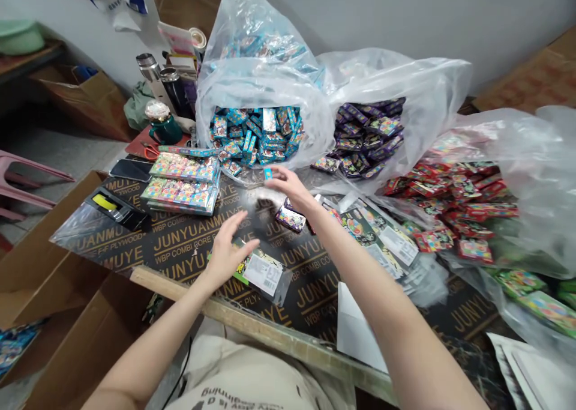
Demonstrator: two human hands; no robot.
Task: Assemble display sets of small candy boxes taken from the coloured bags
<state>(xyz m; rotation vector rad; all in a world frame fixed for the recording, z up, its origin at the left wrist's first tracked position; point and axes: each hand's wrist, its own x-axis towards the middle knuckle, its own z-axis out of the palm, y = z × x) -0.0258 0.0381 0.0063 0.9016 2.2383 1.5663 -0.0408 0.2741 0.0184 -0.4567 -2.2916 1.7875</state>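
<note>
My right hand (288,185) pinches a small blue box (268,173) at the fingertips, just in front of the clear bag (315,131) of similar blue boxes. My left hand (229,248) hovers with fingers spread and nothing in them. Beneath it a flat clear packet (265,272) with a white label and a green and yellow card lies near the table's front edge. Between the hands is a dark blurred patch that I cannot make out. A small purple box (291,216) lies below my right wrist, partly hidden.
Purple boxes (369,137) and red boxes (468,200) spill from bags on the right. Stacked colourful packets (182,185), a tape dispenser (114,206) and a phone (130,170) sit left. A wooden strip (270,329) edges the table; cardboard boxes (58,314) stand beside it.
</note>
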